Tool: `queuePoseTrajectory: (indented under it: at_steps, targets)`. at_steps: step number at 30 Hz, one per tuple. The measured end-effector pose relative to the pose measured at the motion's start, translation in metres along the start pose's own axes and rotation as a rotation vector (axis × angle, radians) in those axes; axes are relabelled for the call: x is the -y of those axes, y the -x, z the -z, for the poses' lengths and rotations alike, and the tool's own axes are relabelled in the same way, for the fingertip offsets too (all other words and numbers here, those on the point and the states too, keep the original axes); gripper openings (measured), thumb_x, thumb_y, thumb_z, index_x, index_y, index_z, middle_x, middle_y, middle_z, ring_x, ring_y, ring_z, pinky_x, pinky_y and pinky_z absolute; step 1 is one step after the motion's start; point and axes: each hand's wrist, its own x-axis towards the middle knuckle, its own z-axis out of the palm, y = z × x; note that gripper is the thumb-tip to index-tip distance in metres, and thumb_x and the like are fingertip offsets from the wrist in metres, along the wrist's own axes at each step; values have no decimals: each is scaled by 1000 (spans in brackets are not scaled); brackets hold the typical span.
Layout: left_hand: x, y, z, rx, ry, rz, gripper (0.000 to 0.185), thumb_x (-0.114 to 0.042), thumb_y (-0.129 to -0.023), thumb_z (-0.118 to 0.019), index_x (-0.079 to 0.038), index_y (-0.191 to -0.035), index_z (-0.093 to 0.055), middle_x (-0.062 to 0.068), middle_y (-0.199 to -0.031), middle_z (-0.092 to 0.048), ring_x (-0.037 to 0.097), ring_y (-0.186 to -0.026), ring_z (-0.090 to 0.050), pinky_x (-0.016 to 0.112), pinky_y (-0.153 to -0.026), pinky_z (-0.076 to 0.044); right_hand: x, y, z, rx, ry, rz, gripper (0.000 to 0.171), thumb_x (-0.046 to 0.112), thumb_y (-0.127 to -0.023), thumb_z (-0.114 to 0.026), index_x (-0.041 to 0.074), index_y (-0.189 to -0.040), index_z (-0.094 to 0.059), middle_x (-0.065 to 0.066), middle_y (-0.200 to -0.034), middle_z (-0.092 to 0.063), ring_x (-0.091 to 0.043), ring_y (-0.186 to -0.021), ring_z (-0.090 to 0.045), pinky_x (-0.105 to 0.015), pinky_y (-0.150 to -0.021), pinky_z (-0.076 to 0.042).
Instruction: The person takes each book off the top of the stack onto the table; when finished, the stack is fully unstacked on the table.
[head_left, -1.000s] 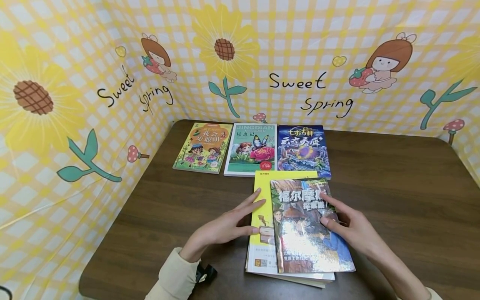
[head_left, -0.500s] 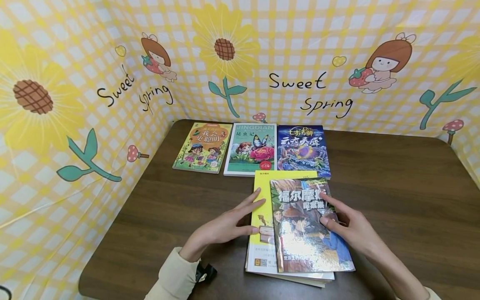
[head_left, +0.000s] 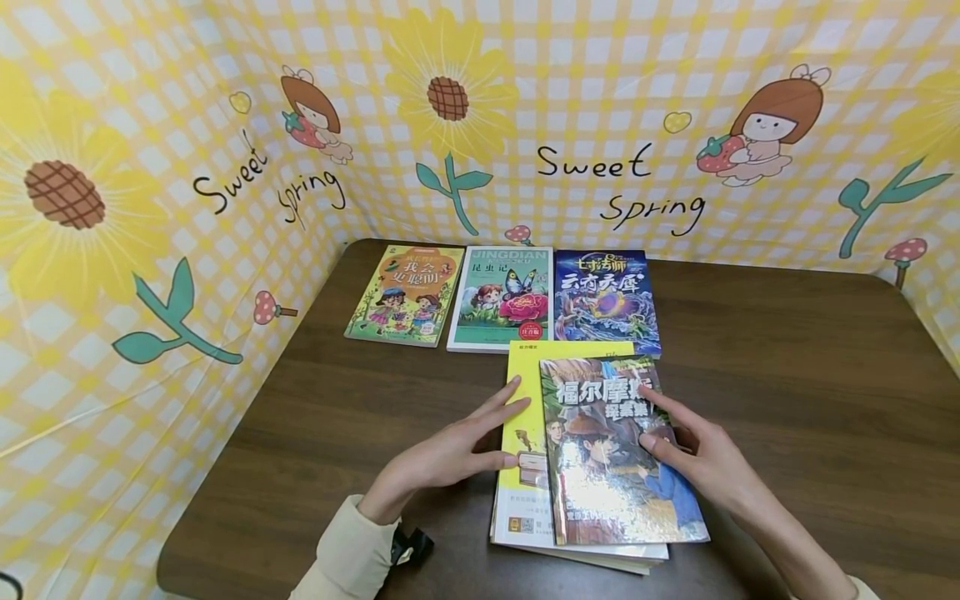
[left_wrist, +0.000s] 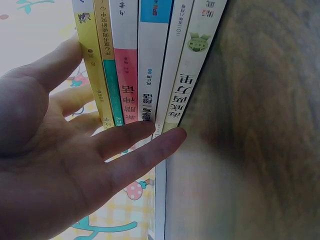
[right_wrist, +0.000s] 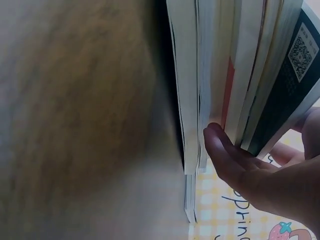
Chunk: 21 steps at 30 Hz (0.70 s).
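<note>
A stack of books (head_left: pixel 581 533) lies near the table's front edge. On top is a glossy book with a detective on its cover (head_left: pixel 611 475), and under it a yellow book (head_left: pixel 525 400) shows at the left. My left hand (head_left: pixel 487 433) lies flat with straight fingers touching the stack's left side. In the left wrist view its fingertips (left_wrist: pixel 150 137) press on the book spines (left_wrist: pixel 150 65). My right hand (head_left: pixel 675 433) rests on the top cover's right edge. In the right wrist view a fingertip (right_wrist: pixel 217 142) touches the page edges (right_wrist: pixel 210 75).
Three books lie side by side at the back of the brown table (head_left: pixel 787 375): a green and orange one (head_left: pixel 405 293), a white and teal one (head_left: pixel 502 297), a dark blue one (head_left: pixel 606 300). A yellow checked cloth with sunflowers (head_left: pixel 450 100) walls the table on three sides.
</note>
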Motion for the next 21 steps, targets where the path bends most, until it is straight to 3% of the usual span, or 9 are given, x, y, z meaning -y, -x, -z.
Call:
queuePoseTrajectory:
  at_steps: [14,21]
  targets:
    - [0,0,0,1,3,-7,69,-36,-97,-56,-31,-155,-19,-16,-159,8,18,-146,-6,47,-113,-25,0,0,0,13,15,-7,57,31,-96,-61,18,-147,-42,-22,-145,-42,-29,-109,-50,-33,-81,-44]
    - [-1,0,0,1,5,-3,68,-36,-97,-56,-30,-154,-20,-16,-159,8,18,-146,-6,47,-113,-25,0,0,-1,14,-3,-9,57,31,-96,-61,17,-148,-41,-24,-146,-41,-33,-116,-49,-46,-87,-46]
